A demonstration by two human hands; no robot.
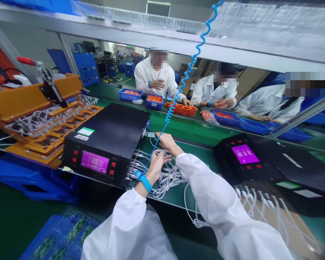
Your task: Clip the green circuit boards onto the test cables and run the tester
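A black test box (107, 128) with a lit purple screen stands in front of me, white cables plugged in along its right side. My right hand (167, 142) pinches the edge of a small circuit board (151, 134) by the box's far right corner. Just below it, my left hand (156, 165) has thumb and forefinger pinched together at what looks like a white cable end; its other fingers are extended. A blue wrist strap (145, 183) with a coiled blue cord is on my left wrist. Bundled white cables (169, 178) lie beneath and beside my hands.
An orange fixture (56, 133) with a raised lid and toggle clamp stands left. Another black box (271, 162) with cables is at right. A blue tray (52, 222) of circuit boards sits low left. Across the bench, several people in white coats work near blue bins (155, 104).
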